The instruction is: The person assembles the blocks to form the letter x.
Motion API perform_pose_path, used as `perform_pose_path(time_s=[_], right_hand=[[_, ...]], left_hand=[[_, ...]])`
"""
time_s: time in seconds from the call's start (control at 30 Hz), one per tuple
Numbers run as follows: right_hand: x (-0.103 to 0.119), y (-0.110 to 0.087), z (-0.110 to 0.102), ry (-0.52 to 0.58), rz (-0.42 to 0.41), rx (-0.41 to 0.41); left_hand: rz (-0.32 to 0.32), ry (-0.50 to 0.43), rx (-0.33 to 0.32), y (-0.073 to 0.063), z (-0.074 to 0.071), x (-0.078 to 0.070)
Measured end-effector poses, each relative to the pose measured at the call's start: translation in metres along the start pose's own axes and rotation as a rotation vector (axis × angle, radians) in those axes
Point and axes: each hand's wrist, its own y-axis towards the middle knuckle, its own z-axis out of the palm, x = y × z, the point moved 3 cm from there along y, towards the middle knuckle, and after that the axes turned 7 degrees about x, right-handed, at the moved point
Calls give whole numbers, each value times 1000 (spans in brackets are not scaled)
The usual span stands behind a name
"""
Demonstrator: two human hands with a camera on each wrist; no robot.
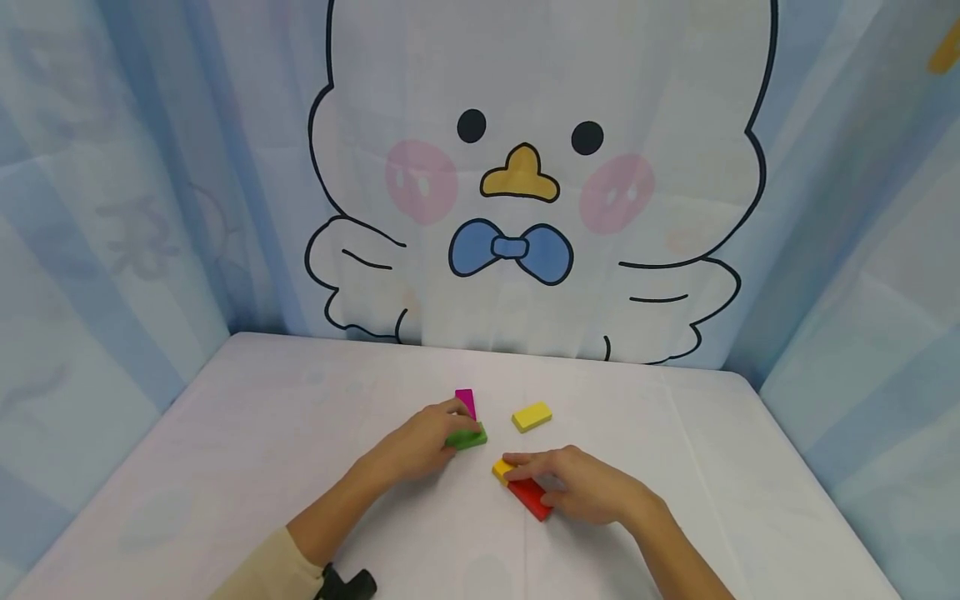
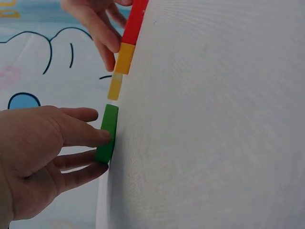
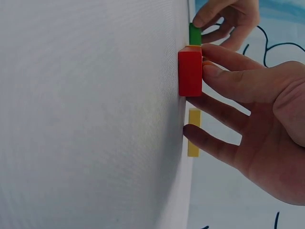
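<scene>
My left hand (image 1: 422, 442) grips a green block (image 1: 474, 437) lying on the table; the left wrist view shows a fingertip on its top and others at its near end. Just behind it, partly covered by the fingers, lies a magenta block (image 1: 466, 401). A red block (image 1: 530, 498) is held between the thumb and fingers of my right hand (image 1: 585, 485). Its far end meets a small orange-yellow block (image 1: 500, 472), which the index finger touches. Both lie in one slanting line. Beyond the right hand a light yellow block (image 1: 532, 416) lies by itself.
A white cloth covers the table (image 1: 675, 433). Behind it hangs a curtain (image 1: 525, 308) with a cartoon bird, and pale blue curtains (image 1: 97, 233) stand at both sides. Near the left sleeve a black wrist mount (image 1: 347, 585) shows.
</scene>
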Motion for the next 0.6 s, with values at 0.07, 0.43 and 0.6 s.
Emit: perform_pose_path(time_s=[0.07,0.43,0.6], right_hand=[[0,0,0,-4,-4,-3],[-3,2,2,46,25,12],[-4,2,1,34,37,11]], left_hand=[[8,1,-3,0,0,0],[-4,-18,-17,-5,-2,-3],[-5,-37,-26,-6,-4,-6]])
